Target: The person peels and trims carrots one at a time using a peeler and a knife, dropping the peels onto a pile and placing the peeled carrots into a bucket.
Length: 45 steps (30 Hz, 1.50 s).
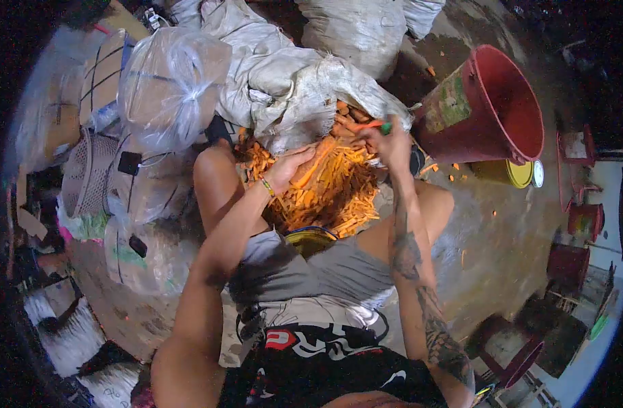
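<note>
Grey shorts point(270, 268) frame a yellow tub point(310, 239) at 12 o'clock, and just beyond it lies a heap of orange strips point(345, 200) between the knees, likely kept there for easy reach. Over the heap, the left hand point(294, 168) has its fingers closed along a carrot point(318, 162), slanted towards 1 o'clock, seemingly to steady it and leave its upper side exposed. The right hand point(391, 146), just to its 2 o'clock, has its fingers curled round a small tool with a green part point(386, 127); its exact grip is blurred. Farther off at 12 o'clock, a white sack point(284, 95) opens towards the person, probably so the loose carrots point(344, 124) stay handy. A red bucket point(461, 102) leans at 2 o'clock.
</note>
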Each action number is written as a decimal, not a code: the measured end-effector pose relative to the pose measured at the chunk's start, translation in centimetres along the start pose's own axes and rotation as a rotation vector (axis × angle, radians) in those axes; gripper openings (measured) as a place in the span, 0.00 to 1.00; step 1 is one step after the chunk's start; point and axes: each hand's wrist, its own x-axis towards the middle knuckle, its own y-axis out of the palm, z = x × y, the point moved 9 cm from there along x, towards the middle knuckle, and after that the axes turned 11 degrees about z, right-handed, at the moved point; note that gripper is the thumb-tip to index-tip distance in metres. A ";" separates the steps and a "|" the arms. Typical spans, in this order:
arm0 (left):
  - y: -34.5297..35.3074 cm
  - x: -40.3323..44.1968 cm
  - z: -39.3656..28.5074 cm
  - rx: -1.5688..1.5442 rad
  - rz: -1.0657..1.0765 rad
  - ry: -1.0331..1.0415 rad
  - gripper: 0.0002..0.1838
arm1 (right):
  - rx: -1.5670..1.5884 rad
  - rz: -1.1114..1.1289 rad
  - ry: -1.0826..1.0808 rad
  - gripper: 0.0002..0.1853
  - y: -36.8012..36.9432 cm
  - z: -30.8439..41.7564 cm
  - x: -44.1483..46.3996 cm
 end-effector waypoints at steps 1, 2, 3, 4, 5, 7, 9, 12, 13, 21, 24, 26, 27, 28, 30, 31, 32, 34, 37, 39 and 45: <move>-0.7 -0.2 0.5 0.015 0.039 -0.009 0.16 | 0.050 -0.202 -0.004 0.24 -2.6 -0.7 0.1; -1.4 -0.2 0.6 0.036 0.081 -0.015 0.16 | 0.241 -0.228 -0.037 0.24 -2.6 -1.9 0.5; -1.8 -0.5 0.9 0.075 0.113 -0.067 0.19 | 0.253 -0.041 0.013 0.26 -0.4 -1.5 0.9; -2.1 -0.3 0.3 0.077 0.085 -0.006 0.19 | 0.260 0.145 0.062 0.27 2.4 -0.7 0.3; -2.1 0.0 0.1 0.075 0.058 0.051 0.19 | 0.126 0.175 -0.136 0.28 3.7 1.7 -0.7; -1.8 0.5 0.1 0.043 0.021 0.083 0.18 | -0.132 0.162 -0.548 0.29 6.4 6.5 -4.0; -1.8 0.1 0.7 0.051 0.006 0.028 0.18 | -0.032 0.153 -0.331 0.29 6.3 2.7 -2.1; -1.0 -1.2 1.0 0.073 0.068 -0.032 0.20 | 0.148 -0.216 0.014 0.24 -0.5 -2.0 0.3; -1.0 -1.0 1.1 0.057 0.096 -0.032 0.21 | 0.161 -0.083 -0.021 0.25 1.0 -1.5 0.5; -2.2 0.2 2.1 0.044 0.152 -0.039 0.24 | -0.008 -0.205 0.058 0.19 0.5 -1.3 0.0; -3.5 0.8 2.4 0.067 0.097 -0.013 0.24 | 0.323 0.071 -0.160 0.18 5.1 -3.3 1.2; -3.3 1.2 2.3 0.100 0.096 0.001 0.24 | -0.088 0.095 -0.509 0.21 5.0 5.3 -3.3; -2.9 1.2 2.3 0.121 0.115 0.004 0.24 | -0.206 0.031 -0.611 0.23 5.4 5.9 -4.1; -2.3 0.7 2.5 0.134 0.128 0.005 0.24 | -0.203 0.050 -0.547 0.24 5.4 4.6 -2.9; -2.2 -0.3 3.1 0.042 0.100 -0.084 0.24 | -0.117 -0.115 0.040 0.24 0.7 0.0 -0.6; -2.0 -0.4 2.7 0.029 0.107 -0.064 0.24 | -0.011 -0.291 0.120 0.22 -1.4 -1.2 -0.8; -1.8 -0.5 2.1 0.021 0.114 -0.045 0.24 | 0.243 -0.206 0.077 0.29 -0.2 -3.9 0.6; -3.1 0.5 2.3 -0.021 0.161 0.021 0.24 | 0.187 0.119 -0.158 0.37 4.6 -0.7 -0.4; -1.5 0.0 1.6 0.015 0.139 -0.010 0.23 | 0.006 0.319 -0.434 0.41 8.0 5.2 -4.5; -2.4 0.7 2.3 -0.016 0.109 0.036 0.24 | 0.059 0.237 -0.259 0.37 6.3 3.8 -2.9; -1.7 0.1 1.5 -0.027 0.144 0.068 0.21 | 0.183 0.122 -0.243 0.28 4.9 1.4 -1.8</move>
